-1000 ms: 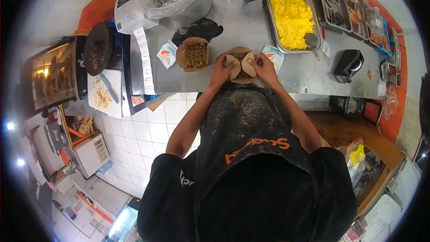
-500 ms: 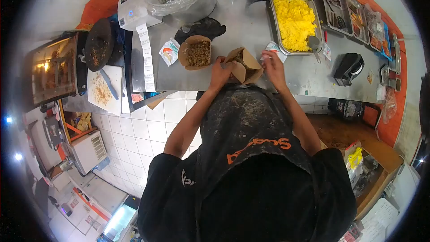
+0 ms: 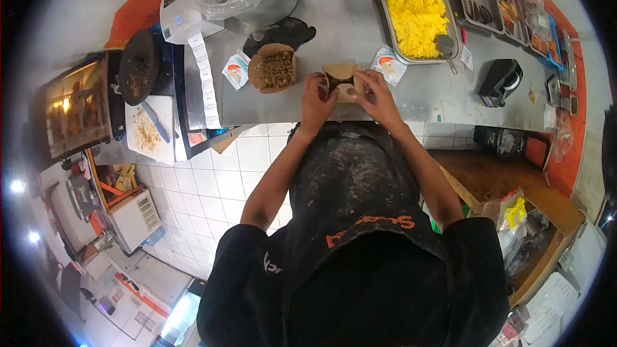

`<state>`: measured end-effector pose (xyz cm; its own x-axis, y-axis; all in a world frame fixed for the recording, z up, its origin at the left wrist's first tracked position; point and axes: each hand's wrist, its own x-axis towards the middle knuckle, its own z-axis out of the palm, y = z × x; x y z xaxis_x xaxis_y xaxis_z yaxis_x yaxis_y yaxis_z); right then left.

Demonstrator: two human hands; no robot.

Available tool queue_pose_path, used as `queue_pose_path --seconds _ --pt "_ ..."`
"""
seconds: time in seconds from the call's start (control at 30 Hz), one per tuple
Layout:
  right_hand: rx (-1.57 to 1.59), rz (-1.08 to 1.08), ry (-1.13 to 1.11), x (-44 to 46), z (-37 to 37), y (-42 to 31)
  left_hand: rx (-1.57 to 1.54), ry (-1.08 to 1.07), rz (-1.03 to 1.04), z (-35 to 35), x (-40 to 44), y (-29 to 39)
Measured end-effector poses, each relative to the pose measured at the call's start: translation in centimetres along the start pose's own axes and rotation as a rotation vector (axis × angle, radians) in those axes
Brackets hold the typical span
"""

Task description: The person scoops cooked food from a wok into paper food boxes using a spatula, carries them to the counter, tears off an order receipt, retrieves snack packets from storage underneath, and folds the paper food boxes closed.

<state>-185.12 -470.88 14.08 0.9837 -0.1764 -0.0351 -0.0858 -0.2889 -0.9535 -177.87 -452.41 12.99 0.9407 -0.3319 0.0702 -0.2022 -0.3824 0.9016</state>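
Observation:
A brown cardboard food box (image 3: 342, 72) stands at the near edge of the steel counter, its flaps partly folded inward over dark contents. My left hand (image 3: 318, 99) grips the box's left side, fingers behind and thumb in front. On the opposite side, my right hand (image 3: 379, 97) pinches the right flap and wall. Left of it sits an open food box (image 3: 279, 71) filled with brown, crumbly food, touched by neither hand. A white printed packet (image 3: 389, 66) lies just beyond my right hand, and a similar packet (image 3: 236, 69) lies left of the open box.
Behind the packet stands a metal tray (image 3: 418, 60) of yellow food with a ladle in it. A tape dispenser (image 3: 500, 83) is at right. A label printer (image 3: 186, 9) trails a paper strip beside a bag-lined tub (image 3: 247, 3). A knife (image 3: 155, 120) lies on a cutting board at left.
The box I hold has turned from tilted to more upright, and its flaps have come inward. My right hand has moved from beside the box onto its right side.

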Motion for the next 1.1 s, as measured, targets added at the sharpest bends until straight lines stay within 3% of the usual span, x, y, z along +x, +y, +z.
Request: queue_pose_path --seconds 0.13,0.2,0.23,0.4,0.5,0.63,0.77,0.87,0.93,1.0,1.1 --pt "-0.273 -0.163 0.106 0.0 0.5 -0.2 -0.092 0.079 -0.194 -0.1 0.3 0.6" --pt "-0.386 -0.255 0.109 0.2 0.7 -0.6 0.093 0.127 0.197 0.2 1.4 -0.3" --pt "-0.498 -0.348 0.111 0.2 0.9 -0.9 0.093 0.124 0.196 0.1 1.3 -0.2" --pt "-0.663 -0.275 0.055 0.9 2.3 -0.6 0.41 -0.113 0.441 -0.2 1.9 -0.6" --pt "-0.707 -0.255 0.07 1.0 2.8 -0.9 0.561 -0.176 0.403 -0.2 1.8 -0.3" --pt "-0.792 -0.294 0.11 0.2 2.6 -1.3 0.442 -0.173 0.438 0.3 1.2 -0.5" --pt "-0.828 -0.273 0.058 -0.7 4.1 0.6 0.303 -0.239 0.345 1.6 0.4 -0.1" --pt "-0.613 -0.277 0.123 -0.9 4.4 1.0 0.116 -0.264 0.303 1.1 0.6 -0.3" --pt "-0.287 -0.129 0.15 -1.0 4.0 -0.2 0.034 -0.283 0.305 1.1 0.9 -0.6" --pt "-0.369 -0.198 0.101 -1.2 3.7 0.5 0.436 -0.365 0.373 1.3 0.7 -0.7" --pt "-0.496 -0.272 0.072 -2.1 4.0 1.2 0.462 -0.333 0.367 1.9 0.2 -0.6"
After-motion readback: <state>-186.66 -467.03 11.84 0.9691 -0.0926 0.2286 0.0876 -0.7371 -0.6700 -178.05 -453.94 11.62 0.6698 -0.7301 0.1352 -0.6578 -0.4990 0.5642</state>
